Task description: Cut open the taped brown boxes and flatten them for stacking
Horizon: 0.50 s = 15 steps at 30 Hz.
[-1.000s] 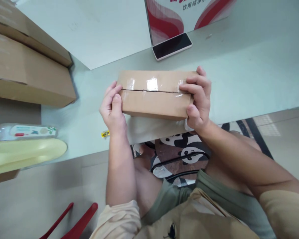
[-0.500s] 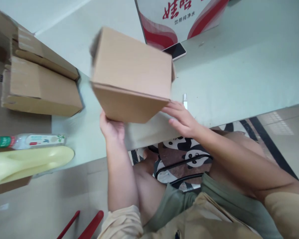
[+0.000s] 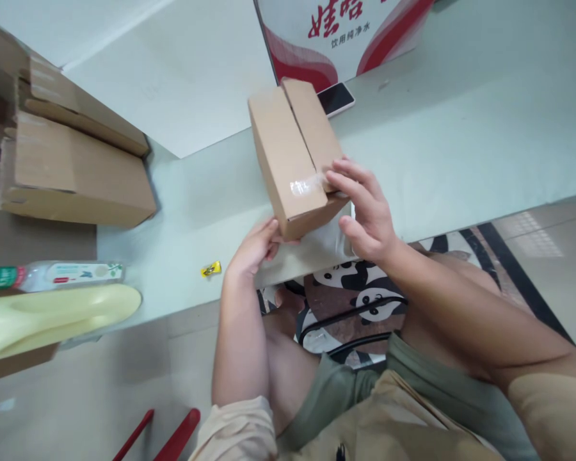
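In the head view a small brown cardboard box point(image 3: 288, 147) is tilted above the pale green table. Its two top flaps meet at a seam, and a strip of clear tape point(image 3: 303, 187) crosses the near end. My left hand point(image 3: 256, 250) grips the box at its lower near corner, thumb on the side and the other fingers partly hidden underneath. Fingertips of my right hand point(image 3: 367, 208) rest on the flap beside the tape, while its thumb stands away from the cardboard and the fingers are apart.
A yellow wrapped packet point(image 3: 211, 269) lies left of my left hand. Cardboard boxes point(image 3: 77, 166), a plastic bottle point(image 3: 77, 274) and a pale yellow object point(image 3: 77, 314) are at the left. A phone point(image 3: 336, 99) lies before a red-and-white carton point(image 3: 336, 45).
The box has turned and come lower to the right, showing its taped seam. My left hand moved right with it; my right hand rose onto the flap. The yellow packet has come into sight.
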Motion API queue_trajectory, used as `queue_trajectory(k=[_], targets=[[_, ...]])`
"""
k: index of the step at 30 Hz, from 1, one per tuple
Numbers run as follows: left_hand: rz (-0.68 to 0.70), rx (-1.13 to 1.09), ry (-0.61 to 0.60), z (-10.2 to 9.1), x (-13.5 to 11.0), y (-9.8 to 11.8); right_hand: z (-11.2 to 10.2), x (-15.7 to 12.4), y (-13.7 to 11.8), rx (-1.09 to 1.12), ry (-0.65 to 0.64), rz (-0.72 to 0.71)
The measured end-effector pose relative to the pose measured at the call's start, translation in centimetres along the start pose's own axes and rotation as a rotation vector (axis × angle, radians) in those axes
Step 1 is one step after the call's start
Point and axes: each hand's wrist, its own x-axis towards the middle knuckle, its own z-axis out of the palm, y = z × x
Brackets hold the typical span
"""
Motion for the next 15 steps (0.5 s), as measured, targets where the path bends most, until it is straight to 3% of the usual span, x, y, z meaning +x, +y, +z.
queue_trajectory(k=[1, 3, 5, 6, 7, 8, 10, 12, 15], targets=[[-0.003, 0.064, 0.034, 0.0, 0.1, 0.0, -0.1, 0.0, 0.2, -0.018, 0.017, 0.029], [0.119, 0.121, 0.265, 0.0, 0.1, 0.1, -0.2, 0.0, 0.4, -0.041, 0.013, 0.082], [0.448, 0.089, 0.554, 0.2, -0.2, 0.6, -0.1, 0.1, 0.4, -0.020, -0.038, 0.084], [0.672, 0.052, 0.660, 0.4, -0.7, 1.0, 0.0, 0.2, 0.3, 0.006, -0.081, 0.062], [0.896, 0.043, 0.691, 0.7, -1.4, 1.6, 0.2, 0.2, 0.2, 0.038, -0.135, 0.029], [1.096, 0.029, 0.665, 1.0, -2.2, 2.3, 0.4, 0.2, 0.0, 0.072, -0.199, -0.012], [1.295, 0.184, 0.504, 1.4, -3.7, 3.6, 0.8, 0.2, -0.5, 0.139, -0.328, -0.084], [1.251, 0.468, 0.369, 1.6, -4.8, 4.2, 1.1, 0.1, -1.0, 0.186, -0.407, -0.120], [1.152, 0.604, 0.411, 1.2, -4.8, 3.9, 1.1, 0.1, -1.4, 0.159, -0.374, -0.082]])
